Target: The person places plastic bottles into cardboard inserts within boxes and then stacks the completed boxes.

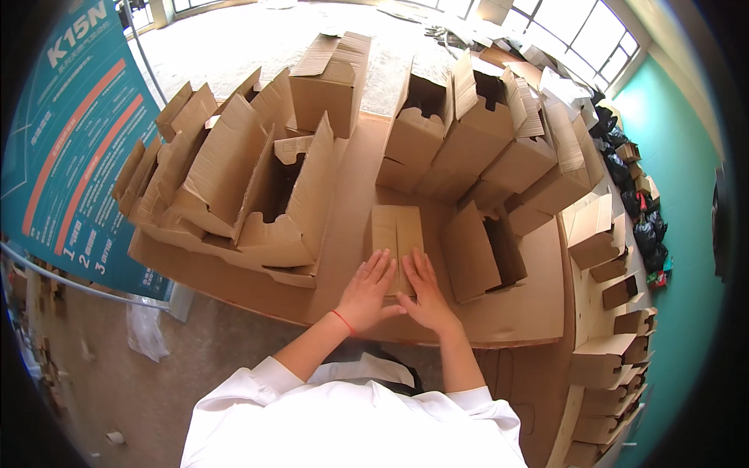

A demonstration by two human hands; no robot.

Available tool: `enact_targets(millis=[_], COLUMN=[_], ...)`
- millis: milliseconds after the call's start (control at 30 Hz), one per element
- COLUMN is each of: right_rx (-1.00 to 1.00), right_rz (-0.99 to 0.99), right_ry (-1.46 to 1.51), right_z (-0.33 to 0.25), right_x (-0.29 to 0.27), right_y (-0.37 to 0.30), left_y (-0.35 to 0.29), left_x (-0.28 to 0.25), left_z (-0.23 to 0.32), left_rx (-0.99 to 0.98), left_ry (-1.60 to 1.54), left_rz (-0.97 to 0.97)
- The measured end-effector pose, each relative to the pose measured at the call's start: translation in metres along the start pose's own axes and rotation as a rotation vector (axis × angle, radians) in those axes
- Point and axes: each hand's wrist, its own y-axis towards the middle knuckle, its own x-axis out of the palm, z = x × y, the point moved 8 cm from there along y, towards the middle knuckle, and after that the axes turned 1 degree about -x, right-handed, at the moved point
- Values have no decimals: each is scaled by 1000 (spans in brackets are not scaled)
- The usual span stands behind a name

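A small brown cardboard box (396,225) stands in front of me with its top flaps folded down and a seam along the middle. My left hand (367,288) lies on its near left part, fingers stretched out. On the near right part rests my right hand (427,295), also flat with fingers extended, and the thumbs almost meet. Neither hand grips anything. Just right of it stands a cardboard box with its top open (474,253). Beneath them is a cardboard-covered table (519,316).
Several open cardboard boxes (222,175) crowd the table's left side, and taller ones (468,140) fill its back right. Beyond the right edge, more boxes (599,355) line up. A teal banner (86,148) stands at left, near a clear plastic bag (146,331) on the floor.
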Motion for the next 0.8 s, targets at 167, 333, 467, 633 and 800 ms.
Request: enact_targets(millis=[167, 333, 467, 633, 800], right_rx=[94, 139, 99, 81, 289], right_rz=[255, 235, 268, 394, 1057], right_ry=[485, 815, 744, 282, -502], right_z=[32, 11, 2, -15, -13], right_x=[6, 31, 70, 14, -135], right_y=[-1, 15, 30, 28, -52], left_y=[7, -2, -1, 0, -1], left_x=[5, -20, -44, -21, -11], left_z=[-2, -12, -20, -30, -34], left_rx=[16, -100, -96, -100, -140], left_ry=[139, 128, 178, 215, 314], left_rz=[-4, 88, 115, 113, 94])
